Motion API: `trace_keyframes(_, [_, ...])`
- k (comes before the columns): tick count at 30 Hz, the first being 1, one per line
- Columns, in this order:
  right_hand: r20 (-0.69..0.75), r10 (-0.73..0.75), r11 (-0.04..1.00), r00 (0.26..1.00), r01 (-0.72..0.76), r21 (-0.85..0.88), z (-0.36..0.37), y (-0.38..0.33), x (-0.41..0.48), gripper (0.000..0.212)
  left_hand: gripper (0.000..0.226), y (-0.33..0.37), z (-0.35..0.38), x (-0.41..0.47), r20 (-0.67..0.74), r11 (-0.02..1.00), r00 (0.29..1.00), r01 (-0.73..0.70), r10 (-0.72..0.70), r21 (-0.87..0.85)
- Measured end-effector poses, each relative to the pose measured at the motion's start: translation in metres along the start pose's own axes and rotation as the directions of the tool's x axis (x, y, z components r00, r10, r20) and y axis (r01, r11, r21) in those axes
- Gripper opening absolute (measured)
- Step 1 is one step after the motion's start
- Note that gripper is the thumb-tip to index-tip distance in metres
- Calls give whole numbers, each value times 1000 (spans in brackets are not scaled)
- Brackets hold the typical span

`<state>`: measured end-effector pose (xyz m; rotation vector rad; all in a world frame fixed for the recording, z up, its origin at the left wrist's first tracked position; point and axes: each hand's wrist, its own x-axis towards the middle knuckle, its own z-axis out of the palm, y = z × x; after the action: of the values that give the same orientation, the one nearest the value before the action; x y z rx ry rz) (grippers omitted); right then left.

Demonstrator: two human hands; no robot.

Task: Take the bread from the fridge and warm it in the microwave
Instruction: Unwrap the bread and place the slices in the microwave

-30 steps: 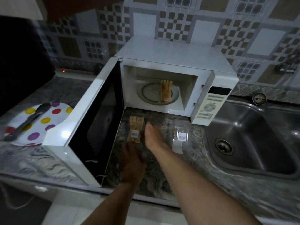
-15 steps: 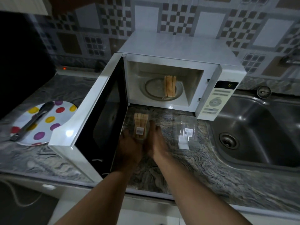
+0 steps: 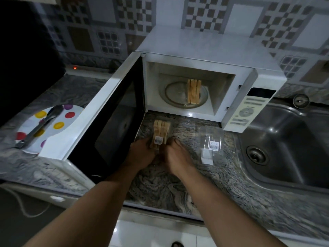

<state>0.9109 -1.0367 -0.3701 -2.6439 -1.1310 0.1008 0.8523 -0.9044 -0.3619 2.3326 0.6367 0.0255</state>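
A wrapped pack [image 3: 161, 133] of bread slices is lain on the counter [image 3: 178, 186] just before the open microwave [image 3: 195, 45], and its near end is gripped from either side by the left hand [image 3: 140, 153] and the right hand [image 3: 176, 155], fingers curled against the wrap, though the fingertips are partly hidden. More bread [image 3: 194, 90] is stood on the turntable [image 3: 170, 94] inside, with the door [image 3: 92, 118] swung wide to the left. An empty wrapper [image 3: 211, 145] is seen just right of the hands, near the sink [image 3: 284, 139], and tongs [image 3: 39, 127] are rested on a spotted plate [image 3: 73, 108].
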Motion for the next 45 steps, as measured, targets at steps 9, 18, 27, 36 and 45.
trace_keyframes(9, [-3,-54,998,999,54,25,-6,-3,4,20,59,-18,-2,7,55,970,998,49,-37,-240])
trace_keyframes(18, [79,119,984,990,-128,122,-14,-10,13,21,51,-17,3,6,43,929,999,35,-21,-367])
trace_keyframes(27, [98,89,979,991,-105,176,-12,-8,13,15,64,-28,13,21,97,849,981,193,-167,-491])
trace_keyframes(36, [-2,7,991,1000,-7,135,-36,-16,14,34,45,-16,7,22,54,952,985,174,-166,-251])
trace_keyframes(45, [-212,-27,997,977,42,70,-58,-10,27,47,66,26,-10,15,-326,994,945,1,-37,-109])
